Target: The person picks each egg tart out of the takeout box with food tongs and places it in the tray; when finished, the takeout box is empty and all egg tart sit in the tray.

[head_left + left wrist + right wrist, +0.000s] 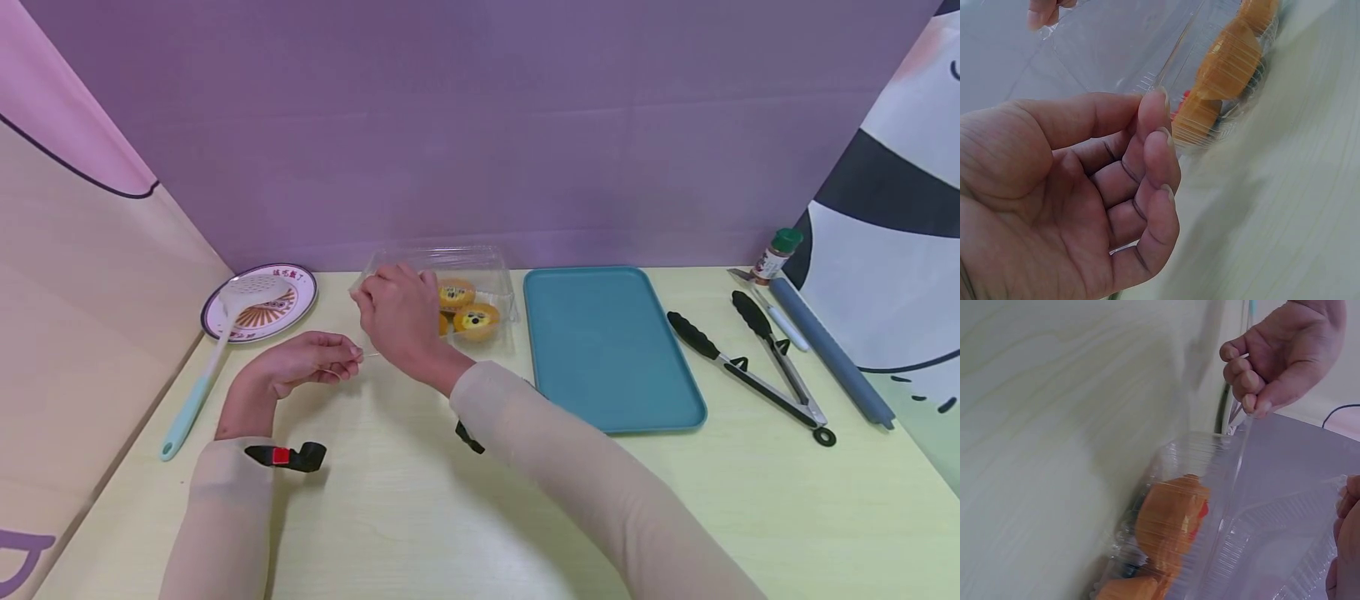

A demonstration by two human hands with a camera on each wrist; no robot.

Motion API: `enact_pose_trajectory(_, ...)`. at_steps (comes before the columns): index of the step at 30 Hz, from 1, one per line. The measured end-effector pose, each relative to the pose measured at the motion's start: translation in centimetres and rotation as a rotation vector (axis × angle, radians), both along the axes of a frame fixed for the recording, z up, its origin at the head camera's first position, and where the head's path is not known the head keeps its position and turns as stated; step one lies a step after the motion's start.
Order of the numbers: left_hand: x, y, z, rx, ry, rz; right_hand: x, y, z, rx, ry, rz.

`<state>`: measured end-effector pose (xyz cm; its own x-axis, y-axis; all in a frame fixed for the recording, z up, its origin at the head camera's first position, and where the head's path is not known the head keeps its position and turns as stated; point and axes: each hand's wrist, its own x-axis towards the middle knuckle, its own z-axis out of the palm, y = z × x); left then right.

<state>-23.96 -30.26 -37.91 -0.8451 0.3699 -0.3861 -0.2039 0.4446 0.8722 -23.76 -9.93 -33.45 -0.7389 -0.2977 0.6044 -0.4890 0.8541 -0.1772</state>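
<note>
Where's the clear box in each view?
Head: the clear box sits centre, at the table's back edge, left of the teal tray, partly behind the right hand.
Left wrist: top centre to top right, just past the left hand's fingertips.
Right wrist: lower right half, lid raised.
Shared landmark: the orange pastries inside the box.

A teal tray [611, 350] lies mid-tabletop [420, 517]. Right of it lie black-tipped tongs [750, 367], a grey roll [828, 350] and a spice jar [776, 254]. Far left, a slotted spatula [225, 333] rests on a plate [288, 312].
</note>
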Motion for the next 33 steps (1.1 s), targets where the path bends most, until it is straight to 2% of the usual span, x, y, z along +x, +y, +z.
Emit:
enact_pose_trajectory(4,0.0,0.1,0.0,-0.008,-0.003,0.008,-0.3,-0.1,0.5,-0.034,-0.032,0.008)
enact_pose_trajectory(14,-0.1,0.3,0.1,-0.021,-0.003,0.03,-0.8,0.1,1.6,-0.082,-0.043,0.009)
enact_pose_trajectory(19,0.0,0.3,0.3,-0.035,0.005,0.033,-1.5,0.2,2.6,-0.065,-0.048,0.013)
enact_pose_trajectory(28,0.1,0.4,0.4,-0.061,0.007,0.041,-2.4,0.5,4.1,-0.067,-0.125,0.023)
enact_pose_trajectory(33,-0.1,0.6,0.4,-0.089,0.019,0.04,-3.0,0.4,5.7,-0.032,-0.122,0.01)
